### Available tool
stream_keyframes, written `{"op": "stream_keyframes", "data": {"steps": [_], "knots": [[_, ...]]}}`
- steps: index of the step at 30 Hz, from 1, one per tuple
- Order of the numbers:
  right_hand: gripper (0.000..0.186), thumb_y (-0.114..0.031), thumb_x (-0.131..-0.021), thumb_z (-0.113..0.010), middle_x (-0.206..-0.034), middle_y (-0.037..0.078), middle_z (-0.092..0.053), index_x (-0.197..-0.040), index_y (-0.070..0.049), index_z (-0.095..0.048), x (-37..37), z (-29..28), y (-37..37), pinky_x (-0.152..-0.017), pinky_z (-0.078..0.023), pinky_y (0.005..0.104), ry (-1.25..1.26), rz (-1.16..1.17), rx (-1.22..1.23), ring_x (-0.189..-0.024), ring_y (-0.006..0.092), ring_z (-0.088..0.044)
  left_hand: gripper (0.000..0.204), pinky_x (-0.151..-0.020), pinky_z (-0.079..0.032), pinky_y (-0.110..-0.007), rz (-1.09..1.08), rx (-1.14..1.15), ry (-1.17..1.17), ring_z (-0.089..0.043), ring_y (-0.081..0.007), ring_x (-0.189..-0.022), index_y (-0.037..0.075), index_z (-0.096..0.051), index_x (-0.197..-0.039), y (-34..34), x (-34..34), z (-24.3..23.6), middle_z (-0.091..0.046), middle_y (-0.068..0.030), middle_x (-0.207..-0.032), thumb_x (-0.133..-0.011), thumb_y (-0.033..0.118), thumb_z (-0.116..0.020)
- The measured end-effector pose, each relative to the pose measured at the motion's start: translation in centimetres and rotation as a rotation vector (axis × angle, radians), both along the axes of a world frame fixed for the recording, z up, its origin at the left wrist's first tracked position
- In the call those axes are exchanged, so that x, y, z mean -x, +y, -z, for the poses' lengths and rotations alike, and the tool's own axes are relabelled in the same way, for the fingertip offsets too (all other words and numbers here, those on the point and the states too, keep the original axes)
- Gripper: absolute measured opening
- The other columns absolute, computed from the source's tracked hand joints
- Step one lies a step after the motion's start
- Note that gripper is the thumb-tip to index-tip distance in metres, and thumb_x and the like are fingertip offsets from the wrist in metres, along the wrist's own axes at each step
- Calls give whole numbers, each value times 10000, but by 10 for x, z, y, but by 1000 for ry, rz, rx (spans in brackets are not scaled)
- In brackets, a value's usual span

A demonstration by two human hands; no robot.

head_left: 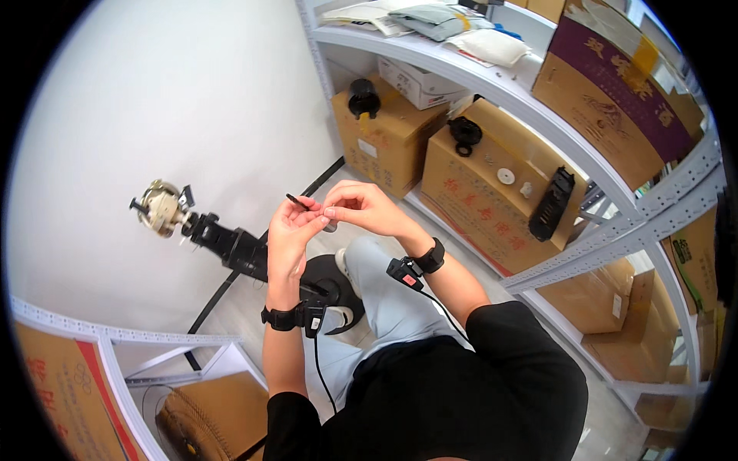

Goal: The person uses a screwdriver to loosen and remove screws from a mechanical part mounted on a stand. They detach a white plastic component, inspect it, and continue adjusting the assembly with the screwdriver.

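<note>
On the left, a wide swing could knock the beige motor head (163,211) on its angled black pole (234,250), since the pole runs close to the left forearm. The left hand (294,229) has its fingers clamped on a slim black rod (297,202) between the two hands; that thin, fingertip hold could let it roll loose and drop. The right hand (365,209) has thumb and forefinger brought together beside it, though whether they grip it I cannot tell. The left wrist's cable (323,374) could snag.

For room, the bare white wall (154,100) bounds the left, open air lies around the hands, and on the right the upper shelf edge (430,58) and the carton (446,165) limit reach, its loose white disc (506,177) easily bumped off
</note>
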State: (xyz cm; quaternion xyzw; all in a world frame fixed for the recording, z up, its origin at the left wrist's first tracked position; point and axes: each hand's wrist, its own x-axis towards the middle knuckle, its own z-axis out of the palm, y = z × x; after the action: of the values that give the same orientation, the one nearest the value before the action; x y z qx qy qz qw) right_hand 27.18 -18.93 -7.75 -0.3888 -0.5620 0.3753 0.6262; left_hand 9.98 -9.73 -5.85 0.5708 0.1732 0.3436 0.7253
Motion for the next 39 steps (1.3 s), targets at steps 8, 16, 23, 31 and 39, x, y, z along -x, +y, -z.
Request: {"op": "stream_keyframes", "data": {"steps": [8,16,23,31,39], "knots": [[113,-108,-954,-684,-948,53,-649,-976,2,-697,-52,-13,-33,-693,-540,272,-128,295,-78,-796,125,-670,331,-879,-558,-317,107,-9,-21,-669,-179,-962,-8,-553,-1052,-26,-40,-4,-589,-92,-1044,-804,-78,-760],[232,-312,-946,-624,-947,128,-720,-970,-124,-759,-303,-66,-77,-763,-524,454,-765,1831,-8,-881,352,-682,326,-820,-542,-288,152,36,75,-682,-170,-935,5,-564,-1081,-21,-35,21,-593,-91,-1064,-823,-52,-755],[262,-290,-950,-574,-990,134,-713,-971,-104,-757,-355,-68,-74,-770,-552,483,-1088,1769,506,-907,359,-692,298,-817,-546,-290,201,51,54,-697,-180,-917,6,-573,-1065,-19,-36,25,-604,-78,-1029,-829,-84,-730],[271,-268,-903,-585,-1024,165,-709,-1005,-90,-763,-346,-62,-72,-786,-556,477,-1076,1769,513,-941,360,-693,269,-803,-548,-296,176,58,80,-707,-191,-883,15,-579,-1037,-22,-24,14,-617,-73,-996,-832,-83,-724],[380,-325,-866,-646,-981,126,-711,-1138,-67,-707,-329,-63,-77,-803,-536,453,-951,1808,228,-873,328,-685,174,-716,-494,-267,156,18,68,-694,-183,-824,15,-599,-1030,-22,-19,19,-644,-77,-953,-889,6,-701]]}}
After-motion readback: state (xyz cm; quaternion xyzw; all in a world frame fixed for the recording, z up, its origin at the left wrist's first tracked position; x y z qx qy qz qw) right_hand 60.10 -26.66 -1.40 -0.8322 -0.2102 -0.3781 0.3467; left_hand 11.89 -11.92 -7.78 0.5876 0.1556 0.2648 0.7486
